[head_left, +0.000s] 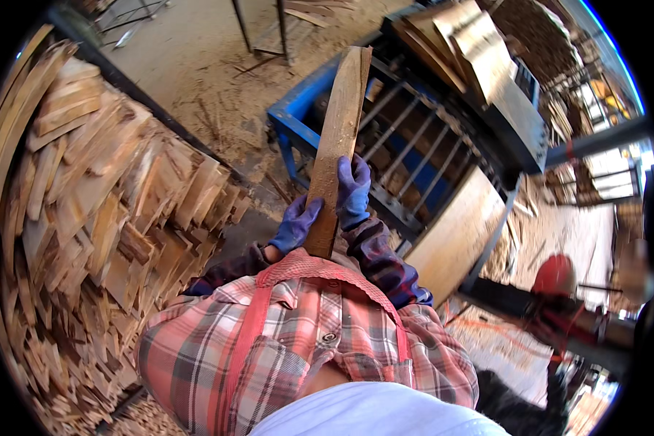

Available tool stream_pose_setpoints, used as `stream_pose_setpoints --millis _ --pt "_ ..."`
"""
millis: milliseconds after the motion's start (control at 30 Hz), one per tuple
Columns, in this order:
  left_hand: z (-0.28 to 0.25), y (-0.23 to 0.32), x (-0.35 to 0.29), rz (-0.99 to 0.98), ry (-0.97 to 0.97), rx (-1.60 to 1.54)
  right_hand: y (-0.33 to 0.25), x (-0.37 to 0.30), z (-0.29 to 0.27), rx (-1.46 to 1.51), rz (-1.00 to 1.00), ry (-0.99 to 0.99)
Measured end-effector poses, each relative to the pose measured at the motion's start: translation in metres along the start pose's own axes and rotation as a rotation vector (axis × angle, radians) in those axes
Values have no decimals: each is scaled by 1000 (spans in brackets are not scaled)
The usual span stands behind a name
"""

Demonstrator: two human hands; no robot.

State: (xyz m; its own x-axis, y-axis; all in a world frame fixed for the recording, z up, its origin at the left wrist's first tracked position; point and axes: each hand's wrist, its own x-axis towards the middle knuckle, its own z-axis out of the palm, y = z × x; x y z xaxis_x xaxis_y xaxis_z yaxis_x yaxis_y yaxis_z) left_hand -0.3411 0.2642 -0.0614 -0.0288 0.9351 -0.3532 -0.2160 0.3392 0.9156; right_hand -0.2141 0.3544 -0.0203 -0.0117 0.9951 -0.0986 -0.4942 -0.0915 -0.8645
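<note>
A long, rough wooden board (pixel 336 116) stretches away from my body, its far end above the corner of a blue-framed machine (pixel 298 102). My left hand (pixel 296 220), in a purple-blue glove, grips the board's left edge near the close end. A little farther along, my right hand (pixel 353 190), gloved alike, is closed on its right edge with the thumb side over the top. The fingers beneath the board are hidden.
A tall stack of split boards (pixel 116 189) fills the left side. Metal rollers (pixel 414 145) span the machine, with boards (pixel 472 43) on its far part. A pale panel (pixel 458 232) lies along its near side. A person in a red helmet (pixel 556 275) is at the lower right.
</note>
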Motion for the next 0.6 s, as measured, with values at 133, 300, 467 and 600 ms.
stream_pose_setpoints --millis 133,300,467,600 --pt "-11 32 50 129 69 -159 -1 47 21 -446 -168 -142" --pt "-1 99 222 448 122 -159 -54 66 6 -485 -253 -107" --pt "40 360 458 353 154 -131 -54 60 -82 -474 -172 210" --pt "154 345 508 154 -180 -152 -46 -1 -210 -899 -406 477"
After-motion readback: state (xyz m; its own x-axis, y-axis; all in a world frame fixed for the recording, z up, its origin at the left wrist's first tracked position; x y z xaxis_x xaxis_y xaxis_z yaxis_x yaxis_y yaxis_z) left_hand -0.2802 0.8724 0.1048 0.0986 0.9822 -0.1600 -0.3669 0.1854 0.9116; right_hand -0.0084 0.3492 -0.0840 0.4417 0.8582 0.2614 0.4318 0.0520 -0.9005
